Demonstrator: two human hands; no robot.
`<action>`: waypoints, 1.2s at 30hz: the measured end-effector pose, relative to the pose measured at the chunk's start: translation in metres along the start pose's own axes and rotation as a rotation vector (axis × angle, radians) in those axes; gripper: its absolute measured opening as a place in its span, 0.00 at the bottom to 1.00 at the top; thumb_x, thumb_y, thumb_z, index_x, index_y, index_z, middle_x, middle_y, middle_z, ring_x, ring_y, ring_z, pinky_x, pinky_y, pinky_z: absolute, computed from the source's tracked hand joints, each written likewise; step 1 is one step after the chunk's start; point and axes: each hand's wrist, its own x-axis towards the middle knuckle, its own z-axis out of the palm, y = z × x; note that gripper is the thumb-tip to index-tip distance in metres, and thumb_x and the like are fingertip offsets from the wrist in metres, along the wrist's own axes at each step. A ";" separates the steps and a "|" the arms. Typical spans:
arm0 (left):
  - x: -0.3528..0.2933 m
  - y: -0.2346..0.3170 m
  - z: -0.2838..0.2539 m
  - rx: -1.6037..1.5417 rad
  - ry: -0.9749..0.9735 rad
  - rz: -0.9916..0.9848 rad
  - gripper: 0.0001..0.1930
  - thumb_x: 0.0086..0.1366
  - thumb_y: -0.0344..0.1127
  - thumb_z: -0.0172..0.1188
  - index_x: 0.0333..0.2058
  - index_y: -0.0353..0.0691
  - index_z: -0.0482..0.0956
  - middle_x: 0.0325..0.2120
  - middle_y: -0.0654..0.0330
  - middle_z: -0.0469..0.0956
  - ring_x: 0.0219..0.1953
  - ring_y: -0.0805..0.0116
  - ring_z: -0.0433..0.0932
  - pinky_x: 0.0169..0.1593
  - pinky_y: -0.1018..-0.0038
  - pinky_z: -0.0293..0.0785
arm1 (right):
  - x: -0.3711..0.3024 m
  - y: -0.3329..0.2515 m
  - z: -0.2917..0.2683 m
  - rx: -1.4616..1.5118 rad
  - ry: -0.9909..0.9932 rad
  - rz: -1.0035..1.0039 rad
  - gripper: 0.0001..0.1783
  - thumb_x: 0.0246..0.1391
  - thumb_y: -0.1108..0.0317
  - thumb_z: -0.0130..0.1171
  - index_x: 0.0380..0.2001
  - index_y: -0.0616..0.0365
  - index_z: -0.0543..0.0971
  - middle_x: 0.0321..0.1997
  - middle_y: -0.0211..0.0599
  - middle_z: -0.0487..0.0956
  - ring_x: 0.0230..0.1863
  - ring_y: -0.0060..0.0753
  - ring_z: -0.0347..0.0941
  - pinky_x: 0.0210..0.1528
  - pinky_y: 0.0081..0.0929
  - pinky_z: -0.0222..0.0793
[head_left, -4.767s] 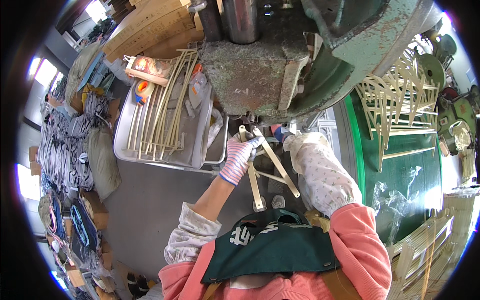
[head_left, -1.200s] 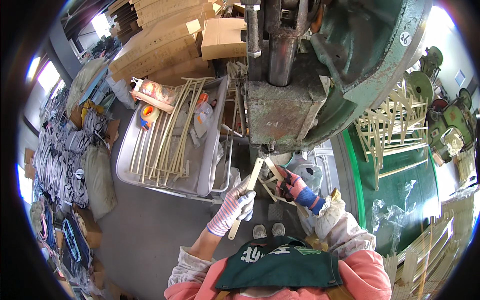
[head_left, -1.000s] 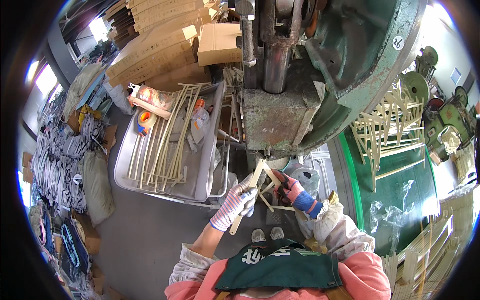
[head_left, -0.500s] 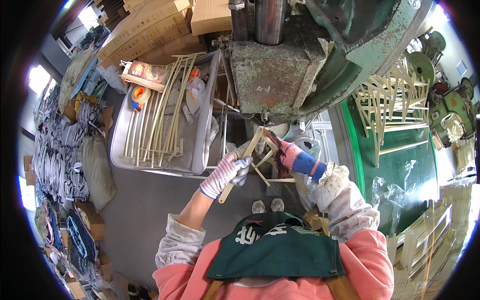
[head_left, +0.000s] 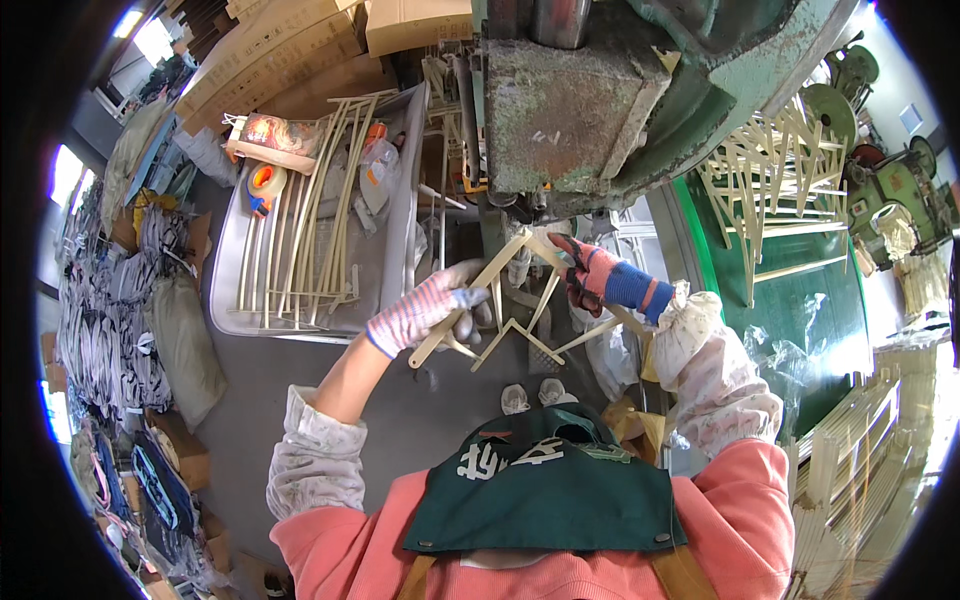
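A jointed frame of flat, pale strips [head_left: 502,260] hangs between my hands, its top corner just below the press head. Thinner strips zigzag beneath that corner. My left hand [head_left: 432,308], in a striped glove with grey fingertips, is closed around the long left strip. My right hand [head_left: 596,274], in a red and blue glove with dark fingertips, grips the right strip near the top corner. Above both hands is the worn green-grey press head [head_left: 570,120]; its lower tip is close to the corner, and I cannot tell if they touch.
A grey tray [head_left: 226,300] at left holds long pale strips, a tape roll [head_left: 265,182] and a printed box [head_left: 275,135]. More jointed strips [head_left: 765,190] lie on the green table [head_left: 800,320] at right. Cardboard boxes [head_left: 270,60] are stacked behind.
Both hands have drawn apart, and the frame's strips have spread wider. The lower zigzag is more opened out. My left hand moved left and up, my right hand slightly right and up.
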 end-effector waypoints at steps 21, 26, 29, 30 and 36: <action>-0.013 0.007 -0.017 0.038 0.119 -0.174 0.10 0.64 0.39 0.52 0.25 0.41 0.71 0.10 0.70 0.64 0.08 0.82 0.59 0.10 0.83 0.53 | -0.008 0.043 -0.034 0.037 0.073 -0.059 0.16 0.54 0.55 0.54 0.25 0.58 0.77 0.17 0.25 0.75 0.14 0.13 0.66 0.14 0.12 0.57; -0.017 -0.006 0.005 0.041 0.228 -0.215 0.11 0.64 0.42 0.52 0.30 0.40 0.73 0.12 0.71 0.67 0.09 0.84 0.59 0.12 0.86 0.53 | -0.022 0.045 -0.001 0.097 0.191 -0.086 0.16 0.54 0.56 0.54 0.24 0.57 0.76 0.15 0.27 0.74 0.11 0.14 0.63 0.13 0.13 0.55; -0.018 -0.012 0.013 0.080 0.278 -0.183 0.12 0.64 0.42 0.51 0.30 0.38 0.73 0.12 0.71 0.66 0.09 0.84 0.58 0.11 0.86 0.53 | -0.026 0.042 0.016 0.166 0.249 -0.076 0.14 0.56 0.60 0.51 0.26 0.59 0.76 0.14 0.27 0.74 0.11 0.15 0.63 0.12 0.15 0.52; -0.018 -0.013 0.015 -0.033 0.274 -0.207 0.13 0.64 0.42 0.51 0.30 0.36 0.73 0.12 0.71 0.65 0.09 0.84 0.58 0.12 0.86 0.52 | -0.027 0.041 0.020 0.185 0.256 -0.082 0.14 0.56 0.60 0.51 0.25 0.59 0.76 0.14 0.27 0.73 0.10 0.15 0.62 0.12 0.15 0.51; -0.017 -0.014 0.011 0.024 0.257 -0.159 0.14 0.64 0.43 0.51 0.32 0.36 0.74 0.12 0.70 0.66 0.09 0.85 0.57 0.12 0.86 0.52 | -0.028 0.037 0.023 0.124 0.310 -0.088 0.14 0.56 0.61 0.51 0.24 0.59 0.76 0.13 0.27 0.72 0.10 0.15 0.61 0.12 0.15 0.52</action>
